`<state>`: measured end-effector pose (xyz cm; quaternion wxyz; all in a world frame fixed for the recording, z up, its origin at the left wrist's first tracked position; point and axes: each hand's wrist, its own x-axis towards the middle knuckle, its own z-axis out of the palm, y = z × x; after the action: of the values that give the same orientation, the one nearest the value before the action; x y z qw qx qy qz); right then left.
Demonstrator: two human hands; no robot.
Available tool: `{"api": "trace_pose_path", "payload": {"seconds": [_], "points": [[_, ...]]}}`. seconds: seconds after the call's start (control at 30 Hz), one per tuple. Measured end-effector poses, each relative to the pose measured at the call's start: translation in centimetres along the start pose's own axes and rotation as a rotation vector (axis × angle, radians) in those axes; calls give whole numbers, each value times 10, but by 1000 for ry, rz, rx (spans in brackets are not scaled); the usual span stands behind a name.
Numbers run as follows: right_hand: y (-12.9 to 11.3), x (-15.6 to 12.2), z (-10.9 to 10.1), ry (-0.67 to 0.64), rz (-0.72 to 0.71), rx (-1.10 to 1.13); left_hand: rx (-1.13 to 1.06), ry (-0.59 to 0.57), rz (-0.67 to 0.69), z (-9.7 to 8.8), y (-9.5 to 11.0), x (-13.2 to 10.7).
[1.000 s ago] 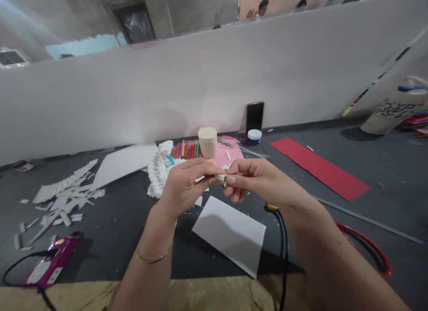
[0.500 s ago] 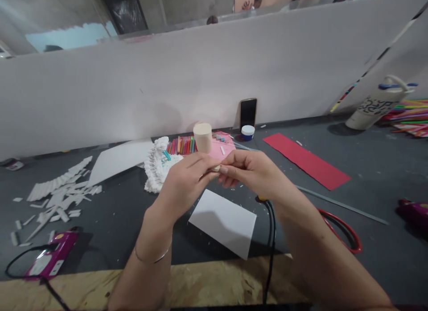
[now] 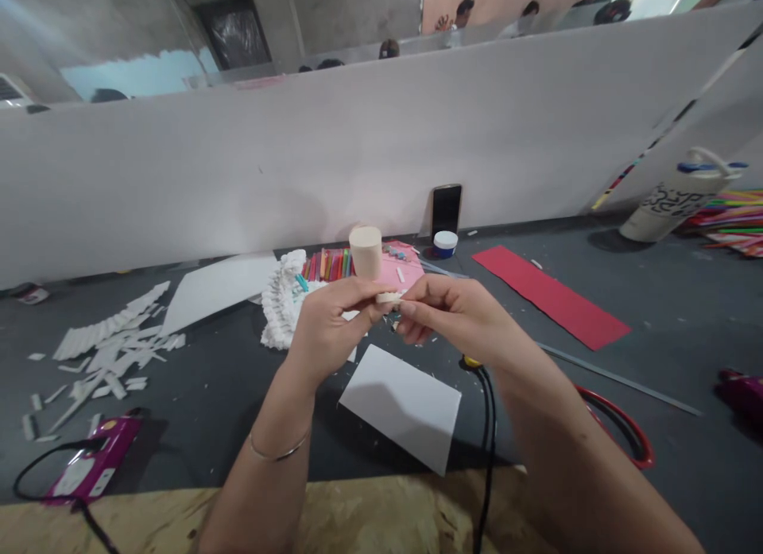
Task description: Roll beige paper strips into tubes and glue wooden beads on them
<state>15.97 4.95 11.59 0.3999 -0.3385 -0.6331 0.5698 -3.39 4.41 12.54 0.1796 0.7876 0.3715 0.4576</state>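
Left hand [image 3: 325,323] and right hand [image 3: 462,311] pinch one small cream piece [image 3: 389,298], its ends covered, in front of one cream cylinder [image 3: 366,254]. Right of the cylinder, one white-lidded jar [image 3: 445,244] partly hides one smartphone [image 3: 447,207].
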Motion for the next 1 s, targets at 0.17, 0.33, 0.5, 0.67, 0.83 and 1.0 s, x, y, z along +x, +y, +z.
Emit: {"api": "trace_pose_path", "payload": {"seconds": [0.17,0.33,0.5,0.67,0.83,1.0], "points": [[1,2,-7,2,43,-1,-293,34,-219,5,-1,1],[3,2,-11,-22,39,-20,-356,20,-221,5,5,-2],[1,-2,-17,-78,40,17,-401,38,-224,4,7,-2],[-1,-5,-28,-38,-14,-6,-145,44,-92,6,4,0],[-2,-5,-28,-28,-6,-34,217,79,93,12,0,-1],[1,-3,-28,-53,11,-106,310,-35,154,9,-4,0]]}}
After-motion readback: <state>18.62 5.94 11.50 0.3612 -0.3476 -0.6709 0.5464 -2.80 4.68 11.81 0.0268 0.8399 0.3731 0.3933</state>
